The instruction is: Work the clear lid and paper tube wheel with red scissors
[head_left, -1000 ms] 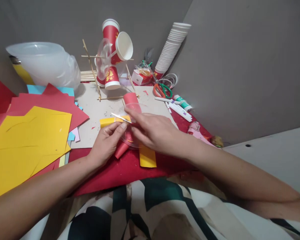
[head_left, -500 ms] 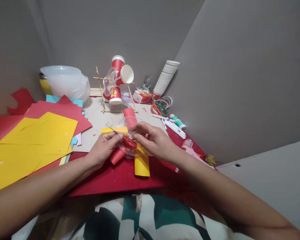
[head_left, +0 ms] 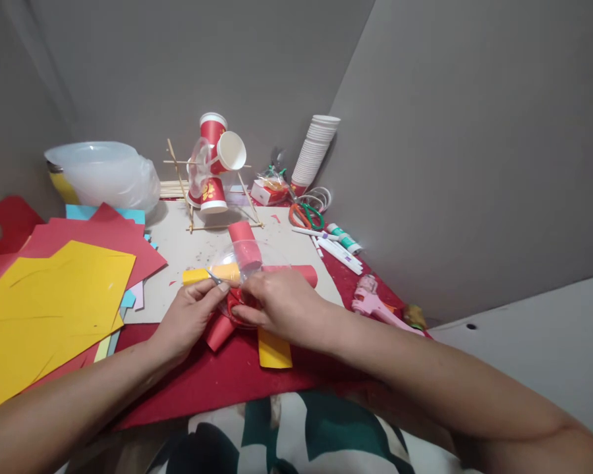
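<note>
My left hand point(head_left: 190, 316) pinches the blades of small red-handled scissors point(head_left: 233, 301), their grey tip pointing up and left. With its fingers closed on the red handles, my right hand point(head_left: 289, 303) hides part of them. Both hands are above a clear plastic disc point(head_left: 222, 255) with paper tubes set around it. A red tube point(head_left: 244, 238) points away from me, and a yellow tube point(head_left: 196, 276) lies to the left. Other tubes, red point(head_left: 221, 334) and yellow point(head_left: 275, 351), point toward me. Another red tube point(head_left: 304, 274) sticks out behind my right hand.
A stick frame point(head_left: 226, 227) carrying red paper cups point(head_left: 212, 141) stands behind. Yellow sheets point(head_left: 54, 296) and red sheets cover the left. To the right are a cup stack point(head_left: 316, 148), orange-and-green-handled scissors point(head_left: 312, 217), white sticks point(head_left: 343, 257) and a pink glue gun point(head_left: 370, 299).
My right hand has moved left and closed on the scissors' red handles. My left hand still holds the blades. The whole view has shifted slightly, uncovering the pink glue gun and a red tube.
</note>
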{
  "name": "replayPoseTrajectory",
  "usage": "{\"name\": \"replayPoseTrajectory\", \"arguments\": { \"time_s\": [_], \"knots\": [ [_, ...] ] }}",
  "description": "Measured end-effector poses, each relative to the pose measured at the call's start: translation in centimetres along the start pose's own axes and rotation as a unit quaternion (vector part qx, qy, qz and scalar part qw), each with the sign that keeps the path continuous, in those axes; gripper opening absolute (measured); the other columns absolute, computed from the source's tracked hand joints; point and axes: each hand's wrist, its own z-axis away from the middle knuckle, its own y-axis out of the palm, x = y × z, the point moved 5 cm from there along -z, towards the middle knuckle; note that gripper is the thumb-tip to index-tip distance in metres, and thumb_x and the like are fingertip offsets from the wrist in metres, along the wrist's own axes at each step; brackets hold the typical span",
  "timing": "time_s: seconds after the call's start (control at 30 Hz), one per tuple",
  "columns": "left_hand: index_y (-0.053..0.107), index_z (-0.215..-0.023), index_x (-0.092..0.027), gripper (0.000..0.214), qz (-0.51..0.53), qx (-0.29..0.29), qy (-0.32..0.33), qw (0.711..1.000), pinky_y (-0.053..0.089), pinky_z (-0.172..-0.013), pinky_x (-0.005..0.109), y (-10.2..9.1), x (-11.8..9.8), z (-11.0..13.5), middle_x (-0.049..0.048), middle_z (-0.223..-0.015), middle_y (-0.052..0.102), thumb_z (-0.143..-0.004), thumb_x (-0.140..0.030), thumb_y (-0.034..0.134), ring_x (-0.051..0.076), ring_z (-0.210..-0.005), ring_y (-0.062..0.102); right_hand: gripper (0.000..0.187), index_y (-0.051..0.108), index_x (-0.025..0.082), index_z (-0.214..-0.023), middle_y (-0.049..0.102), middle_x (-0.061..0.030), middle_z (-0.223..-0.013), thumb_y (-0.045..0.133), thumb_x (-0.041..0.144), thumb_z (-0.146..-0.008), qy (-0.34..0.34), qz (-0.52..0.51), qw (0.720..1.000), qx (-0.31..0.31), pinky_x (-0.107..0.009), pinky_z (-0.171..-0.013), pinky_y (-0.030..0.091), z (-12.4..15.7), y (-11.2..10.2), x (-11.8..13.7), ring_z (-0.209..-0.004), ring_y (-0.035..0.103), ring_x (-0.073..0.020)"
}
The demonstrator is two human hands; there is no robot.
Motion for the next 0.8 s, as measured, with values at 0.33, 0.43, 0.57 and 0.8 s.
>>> {"name": "replayPoseTrajectory", "arguments": {
  "time_s": [0.33,0.43,0.57,0.8],
  "knots": [
    [0.081,-0.097,-0.023,0.023,-0.055,-0.019,0.009,0.998,0.055,-0.09,0.03,-0.5,0.4,0.2,0.0028,-0.101,0.08,-0.078,-0.036,0.08,0.021,-0.096,0.071,0.017,0.066,0.019,-0.071,0.05,0.0027,-0.058,0.074,0.032,-0.079,0.059,-0.392,0.912,-0.104,-0.025,-0.052,0.032,2.1,-1.9,-5.3,-0.056,0.043,-0.0097],
    [0.081,-0.096,-0.024,0.021,-0.064,-0.03,-0.008,0.997,0.057,-0.092,0.034,-0.5,0.5,0.2,0.0026,-0.102,0.08,-0.076,-0.028,0.079,0.023,-0.098,0.072,0.024,0.068,0.021,-0.071,0.051,0.0026,-0.061,0.085,0.038,-0.069,0.151,-0.552,0.81,-0.129,-0.022,-0.045,0.024,3.3,-1.5,-7.9,-0.049,0.035,-0.0057],
    [0.082,-0.096,-0.024,0.021,-0.07,-0.045,-0.013,0.996,0.058,-0.094,0.037,-0.6,0.6,0.2,0.0032,-0.105,0.08,-0.076,-0.029,0.079,0.025,-0.101,0.073,0.03,0.07,0.021,-0.071,0.044,0.0067,-0.052,0.088,0.045,-0.064,0.168,-0.662,0.728,-0.057,-0.02,-0.038,0.006,4.0,-0.1,-8.4,-0.039,0.015,-0.0008],
    [0.082,-0.092,-0.026,0.017,-0.054,-0.053,-0.017,0.997,0.061,-0.09,0.034,-0.7,0.7,0.2,0.0031,-0.1,0.081,-0.075,-0.031,0.08,0.024,-0.097,0.075,0.05,0.051,0.017,-0.055,0.035,0.0091,-0.045,0.085,0.05,-0.072,0.138,-0.737,0.652,0.113,-0.02,-0.034,0.005,5.5,2.2,-6.8,-0.033,0.018,0.0001]
  ]
}}
